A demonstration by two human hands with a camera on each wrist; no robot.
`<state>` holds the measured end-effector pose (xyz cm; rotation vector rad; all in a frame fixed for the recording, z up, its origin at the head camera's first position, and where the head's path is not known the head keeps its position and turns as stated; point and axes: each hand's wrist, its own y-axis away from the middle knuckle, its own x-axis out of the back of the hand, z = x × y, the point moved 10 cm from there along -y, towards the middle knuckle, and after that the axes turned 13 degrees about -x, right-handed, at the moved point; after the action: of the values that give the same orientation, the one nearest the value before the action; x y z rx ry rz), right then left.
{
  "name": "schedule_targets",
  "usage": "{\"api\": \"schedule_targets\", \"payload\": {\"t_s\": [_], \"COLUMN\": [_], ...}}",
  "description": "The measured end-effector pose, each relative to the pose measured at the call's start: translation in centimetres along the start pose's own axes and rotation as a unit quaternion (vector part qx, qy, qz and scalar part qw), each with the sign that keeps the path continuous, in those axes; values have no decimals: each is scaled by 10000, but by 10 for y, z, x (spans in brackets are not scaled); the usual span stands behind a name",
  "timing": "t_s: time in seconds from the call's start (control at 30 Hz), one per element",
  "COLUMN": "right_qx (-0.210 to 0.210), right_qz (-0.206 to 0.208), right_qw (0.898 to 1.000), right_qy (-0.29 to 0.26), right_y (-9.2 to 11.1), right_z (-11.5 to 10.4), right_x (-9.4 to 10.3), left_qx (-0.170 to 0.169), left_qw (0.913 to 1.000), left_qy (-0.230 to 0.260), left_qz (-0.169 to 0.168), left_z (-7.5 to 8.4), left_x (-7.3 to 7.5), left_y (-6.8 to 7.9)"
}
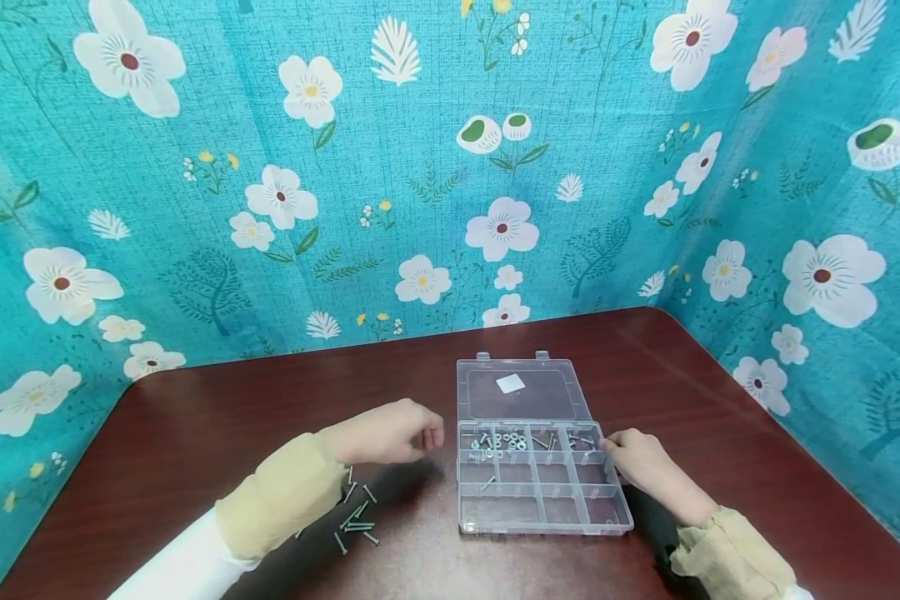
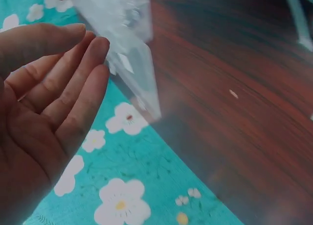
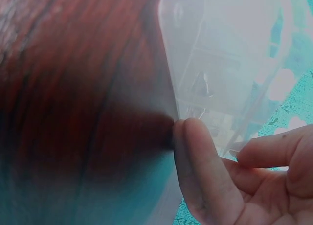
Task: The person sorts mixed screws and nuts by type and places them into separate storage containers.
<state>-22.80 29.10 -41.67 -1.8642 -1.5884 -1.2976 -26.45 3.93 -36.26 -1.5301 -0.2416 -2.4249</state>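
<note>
A clear plastic compartment box (image 1: pixel 502 508) lies with its lid (image 1: pixel 521 392) folded back away from me. Nuts (image 1: pixel 521 444) and short screws lie in its far compartments, and a single screw (image 1: pixel 487 483) rests nearer the front. My right hand (image 1: pixel 637 462) holds the box's right side; in the right wrist view the fingers (image 3: pixel 195 156) and thumb pinch its wall. Left of the box, my left hand (image 1: pixel 393 429) hovers over the table with bent fingers. Its palm and fingers (image 2: pixel 73 98) show nothing held in the left wrist view.
Several loose screws (image 1: pixel 356 525) lie on the dark wooden table (image 1: pixel 270 417) beneath and beside the left sleeve (image 1: pixel 281 496). A white label (image 1: pixel 510 383) is on the lid. Turquoise flowered cloth (image 1: pixel 420 208) hangs along the table's far and right edges.
</note>
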Motion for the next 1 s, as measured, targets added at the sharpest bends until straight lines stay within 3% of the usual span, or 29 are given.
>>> {"api": "schedule_targets", "payload": {"t_s": [0.17,0.3,0.63,1.0], "right_qx": [50,7,-116,-101], "right_qz": [91,55,-102,-78], "right_qw": [9998,10000,9999,9999], "right_qy": [170,80,13,76], "right_y": [0,-1,-4,-5], "right_z": [-1,0,2,2], "right_x": [1,1,-3,-4], "left_qx": [-188,-219,-135,-3], "left_qw": [9948,9897,9862,9904], "left_qy": [-997,-1411,-1651,-1297], "left_qz": [-66,-29,-31,-473], "left_z": [0,-6,-33,-44], "left_x": [1,3,-3,-25], "left_y": [21,36,69,82]}}
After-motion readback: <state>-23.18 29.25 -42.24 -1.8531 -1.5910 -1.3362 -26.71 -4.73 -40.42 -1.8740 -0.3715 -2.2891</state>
